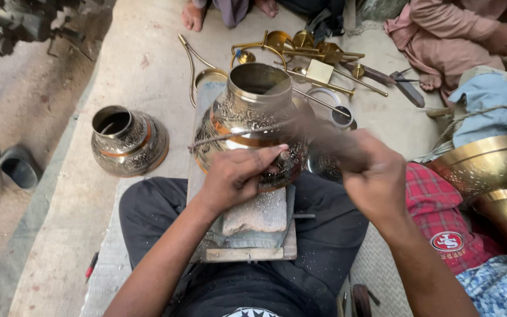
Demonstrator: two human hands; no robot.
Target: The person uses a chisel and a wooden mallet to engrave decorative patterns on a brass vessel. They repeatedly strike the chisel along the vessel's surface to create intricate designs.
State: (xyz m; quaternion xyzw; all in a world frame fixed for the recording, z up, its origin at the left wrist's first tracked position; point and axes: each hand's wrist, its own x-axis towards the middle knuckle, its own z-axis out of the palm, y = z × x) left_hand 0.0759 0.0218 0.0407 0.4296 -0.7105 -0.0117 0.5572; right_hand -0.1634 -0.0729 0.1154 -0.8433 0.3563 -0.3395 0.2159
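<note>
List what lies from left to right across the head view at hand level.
Dark pipe end → engraved metal pot on the mat → left hand on the engraved brass vase → right hand → red checked cloth → large brass bowl.

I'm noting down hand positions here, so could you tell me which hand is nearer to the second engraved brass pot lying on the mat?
Left. The left hand rests on the pot being worked, nearer the second pot; the right hand is on the far side.
</note>
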